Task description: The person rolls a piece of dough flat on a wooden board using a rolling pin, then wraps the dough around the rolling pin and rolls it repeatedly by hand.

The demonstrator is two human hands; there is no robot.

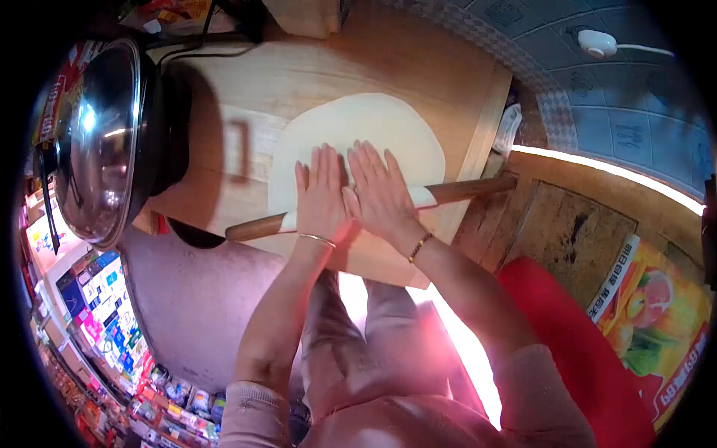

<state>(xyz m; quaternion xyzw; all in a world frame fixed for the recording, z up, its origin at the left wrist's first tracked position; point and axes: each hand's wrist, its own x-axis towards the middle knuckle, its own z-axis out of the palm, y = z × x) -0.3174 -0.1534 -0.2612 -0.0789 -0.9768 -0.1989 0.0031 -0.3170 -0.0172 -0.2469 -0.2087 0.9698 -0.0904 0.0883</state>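
A large, thin sheet of dough [358, 119] lies on a wooden board, its near edge wrapped around a long wooden rolling pin [474, 190]. Both brown ends of the pin stick out from the dough, the left one lower in view. My left hand [323, 198] lies flat over the wrapped pin with fingers stretched forward onto the sheet; a bangle circles that wrist. Beside it, my right hand [379, 193] is also flat and open, thumb close to the left hand, with a beaded bracelet on the wrist. My palms hide the middle of the pin.
The wooden board [299, 82] reaches toward a tiled wall [627, 112]. On the left stands a dark pan with a glass lid [101, 142], a cable behind it. Right of my arm are a red surface [575, 351] and a carton with fruit pictures [657, 321].
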